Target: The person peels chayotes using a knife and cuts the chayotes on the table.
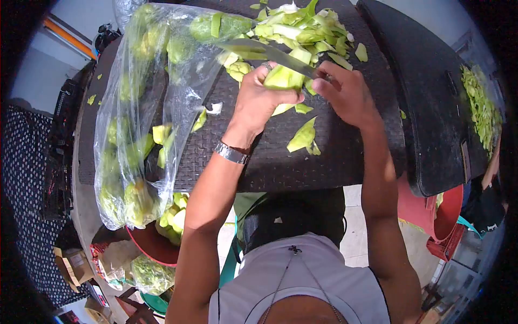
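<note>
Green vegetable (284, 79) sits gripped in the left hand (256, 101) (right hand (348, 92) clutches a knife (293, 63)).

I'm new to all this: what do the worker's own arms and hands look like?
Both are bare human hands, with no gloves. The left hand has a shiny, silvery metal band at its wrist, and what looks like a ring on a finger. The right hand shows no band at its wrist. Both arms are uncovered, below a white, sleeveless-looking top.
</note>
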Demonstrator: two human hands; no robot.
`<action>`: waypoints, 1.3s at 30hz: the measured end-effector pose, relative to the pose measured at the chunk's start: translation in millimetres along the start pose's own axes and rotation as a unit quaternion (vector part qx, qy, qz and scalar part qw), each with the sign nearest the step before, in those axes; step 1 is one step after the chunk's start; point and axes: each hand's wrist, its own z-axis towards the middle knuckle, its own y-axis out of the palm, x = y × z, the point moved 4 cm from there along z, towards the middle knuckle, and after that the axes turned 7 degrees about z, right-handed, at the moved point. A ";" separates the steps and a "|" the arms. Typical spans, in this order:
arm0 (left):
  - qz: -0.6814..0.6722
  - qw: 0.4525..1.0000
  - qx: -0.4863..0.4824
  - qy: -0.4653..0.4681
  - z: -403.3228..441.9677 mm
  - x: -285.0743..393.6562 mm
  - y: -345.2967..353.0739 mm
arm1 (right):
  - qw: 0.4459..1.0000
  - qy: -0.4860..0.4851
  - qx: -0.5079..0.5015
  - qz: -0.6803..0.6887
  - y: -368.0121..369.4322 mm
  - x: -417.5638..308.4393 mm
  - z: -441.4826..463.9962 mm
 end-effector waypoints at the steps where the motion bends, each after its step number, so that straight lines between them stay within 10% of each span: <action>1: 0.014 1.000 0.000 0.005 1.8 -3.1 -1.5 | 1.000 0.005 -0.005 -0.011 -2.3 3.6 0.8; 6: 0.057 0.993 -0.003 0.100 -5.5 21.2 -0.2 | 0.986 0.110 0.051 -0.112 -33.3 50.7 11.1; 12: -0.163 0.983 0.033 -0.080 8.4 -1.8 -11.9 | 0.983 0.157 0.061 -0.078 -17.8 40.9 12.2; 23: -0.315 0.947 0.019 -0.065 14.6 -19.1 -16.3 | 0.985 -0.150 0.035 -0.074 42.3 -17.5 -7.3; 39: -0.292 0.955 -0.010 -0.053 15.5 -19.1 -11.1 | 0.985 -0.137 0.022 -0.104 37.9 -12.9 -5.2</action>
